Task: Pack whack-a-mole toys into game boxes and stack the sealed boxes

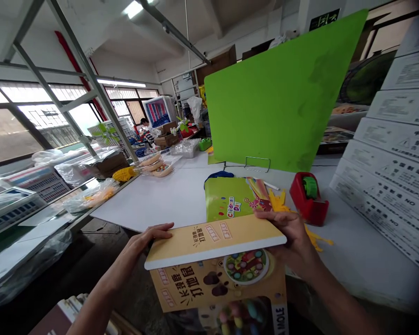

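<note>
I hold a yellow printed toy box in front of me at the table's near edge. Its lid flap is raised flat across the top, and Chinese lettering and a picture of coloured pegs show on its front. My left hand grips the flap's left end, fingers laid along its top edge. My right hand clasps the right end, thumb on top and fingers curled underneath. Just beyond the box lies a green "Children's Day" card pack on the white table.
A red tape dispenser stands right of the card pack, with yellow paper scraps beside it. A green board stands upright behind. White cartons are stacked at right. Bags and trays fill the left shelf. A person works far back.
</note>
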Action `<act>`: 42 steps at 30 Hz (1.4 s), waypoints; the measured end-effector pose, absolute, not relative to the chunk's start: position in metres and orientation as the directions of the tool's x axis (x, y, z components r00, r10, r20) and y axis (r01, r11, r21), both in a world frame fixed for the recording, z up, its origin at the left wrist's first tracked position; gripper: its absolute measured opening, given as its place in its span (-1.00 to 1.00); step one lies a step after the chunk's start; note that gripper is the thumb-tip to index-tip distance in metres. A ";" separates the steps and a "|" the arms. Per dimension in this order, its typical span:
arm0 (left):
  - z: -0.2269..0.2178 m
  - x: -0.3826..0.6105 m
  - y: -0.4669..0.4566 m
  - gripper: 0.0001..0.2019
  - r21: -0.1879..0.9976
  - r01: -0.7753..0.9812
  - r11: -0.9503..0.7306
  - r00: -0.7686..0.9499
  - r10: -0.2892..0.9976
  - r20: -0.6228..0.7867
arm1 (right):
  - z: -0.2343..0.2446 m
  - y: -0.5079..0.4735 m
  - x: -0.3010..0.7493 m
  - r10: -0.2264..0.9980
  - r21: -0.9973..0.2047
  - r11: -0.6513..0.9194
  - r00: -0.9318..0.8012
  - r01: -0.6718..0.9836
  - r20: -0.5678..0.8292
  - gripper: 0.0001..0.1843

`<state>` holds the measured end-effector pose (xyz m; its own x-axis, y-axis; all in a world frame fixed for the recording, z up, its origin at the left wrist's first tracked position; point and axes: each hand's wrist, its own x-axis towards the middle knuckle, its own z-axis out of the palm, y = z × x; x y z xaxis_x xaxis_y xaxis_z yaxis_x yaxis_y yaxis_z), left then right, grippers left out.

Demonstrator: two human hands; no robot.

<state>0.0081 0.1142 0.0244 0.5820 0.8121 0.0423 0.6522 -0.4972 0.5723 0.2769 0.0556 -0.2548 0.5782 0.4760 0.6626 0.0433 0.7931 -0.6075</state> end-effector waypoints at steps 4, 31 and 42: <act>0.040 0.030 0.096 -0.53 0.271 0.776 -0.570 0.598 0.801 -0.028 | -0.249 0.040 0.306 0.590 -0.649 0.692 0.270 0.316 0.761 -0.44; 0.050 0.050 0.070 -0.53 -0.370 0.497 -0.785 0.780 0.591 -0.206 | -0.158 0.003 0.337 0.808 -0.550 0.536 -0.199 0.640 0.555 -0.48; 0.021 0.012 0.083 -0.44 -0.531 0.394 -0.750 0.854 0.512 -0.091 | -0.187 0.002 0.281 0.477 -0.158 0.300 -0.005 0.941 0.879 -0.63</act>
